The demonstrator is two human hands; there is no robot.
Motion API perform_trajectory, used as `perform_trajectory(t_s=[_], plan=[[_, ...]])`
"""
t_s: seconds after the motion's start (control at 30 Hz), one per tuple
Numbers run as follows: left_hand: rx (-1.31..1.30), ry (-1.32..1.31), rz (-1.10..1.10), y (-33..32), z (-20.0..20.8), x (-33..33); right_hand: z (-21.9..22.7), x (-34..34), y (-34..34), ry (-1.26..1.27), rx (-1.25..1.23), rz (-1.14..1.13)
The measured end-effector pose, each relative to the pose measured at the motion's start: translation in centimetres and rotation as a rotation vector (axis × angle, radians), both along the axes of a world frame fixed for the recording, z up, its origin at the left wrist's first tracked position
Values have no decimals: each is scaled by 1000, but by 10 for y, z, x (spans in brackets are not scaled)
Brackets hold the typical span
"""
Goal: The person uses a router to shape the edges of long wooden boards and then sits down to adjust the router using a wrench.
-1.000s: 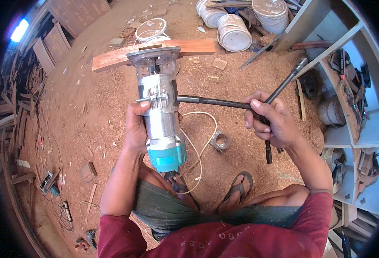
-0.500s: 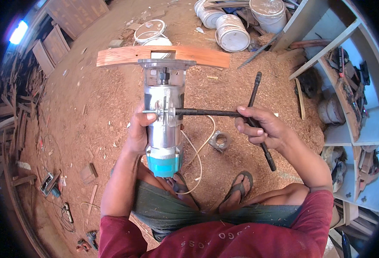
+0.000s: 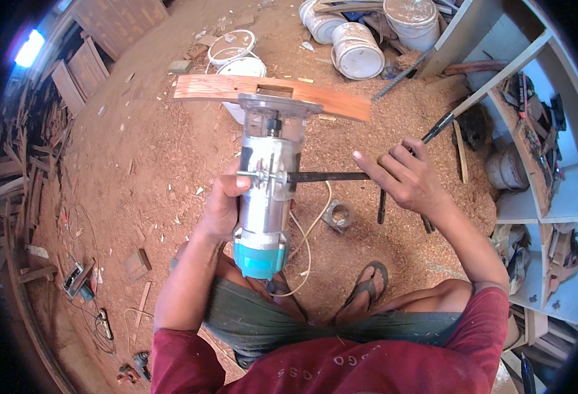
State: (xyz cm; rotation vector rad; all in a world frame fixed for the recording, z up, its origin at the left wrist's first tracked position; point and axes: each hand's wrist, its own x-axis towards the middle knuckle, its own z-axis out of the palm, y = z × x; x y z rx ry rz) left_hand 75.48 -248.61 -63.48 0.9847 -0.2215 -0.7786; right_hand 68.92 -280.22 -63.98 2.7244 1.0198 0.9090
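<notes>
In my left hand (image 3: 226, 207) I hold a trim router (image 3: 262, 210) with a silver body, a teal end cap and a clear base. A wooden strip (image 3: 203, 87) with a slot lies across the base. A black T-handle socket wrench (image 3: 325, 176) runs sideways from the clamp bolt (image 3: 246, 174); my left thumb lies by the bolt's end. My right hand (image 3: 410, 177) is loosely around the wrench's crossbar, one digit stretched toward the router and the other fingers bent. Their tips are hidden.
On the sawdust floor lie a grey metal ring bracket (image 3: 339, 215), a cream cord (image 3: 308, 243) and several power tools (image 3: 79, 281) at left. White buckets (image 3: 358, 58) stand far off. Cluttered shelving (image 3: 564, 203) borders the right side; scrap wood (image 3: 20, 164) lines the left.
The wrench's crossbar has turned and now slants up to the right. My right hand has swung with it, its grip looser. The router and wooden strip have shifted slightly right and tilted.
</notes>
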Motion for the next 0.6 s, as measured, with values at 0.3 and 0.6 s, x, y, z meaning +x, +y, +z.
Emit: perform_trajectory(t_s=[0.3, 0.6], plan=[[91, -10, 21, -6, -4, -8, 27, -19, 21, 572, 95, -174], [299, -48, 102, -23, -9, -11, 5, -11, 15, 462, 339, -281]])
